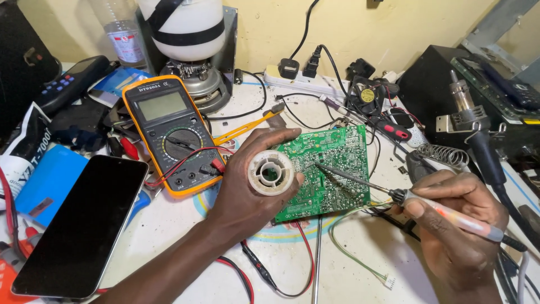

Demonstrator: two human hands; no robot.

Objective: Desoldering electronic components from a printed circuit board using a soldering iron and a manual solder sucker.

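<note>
My left hand [247, 180] grips a white spool of solder wire [270, 172] and rests on the left edge of a green circuit board [332, 169] lying solder-side up at the middle of the bench. My right hand [455, 225] holds a soldering iron [450, 215] like a pen. Its thin metal tip [323, 167] touches the board near the spool.
An orange-cased multimeter [169, 132] with red and black leads lies left of the board. A dark phone [84, 222] lies at the front left. A hot-air tool [469, 121] on a stand, a coil holder [441, 153], a small fan [365, 93], a power strip [304, 81] and loose wires crowd the right and back.
</note>
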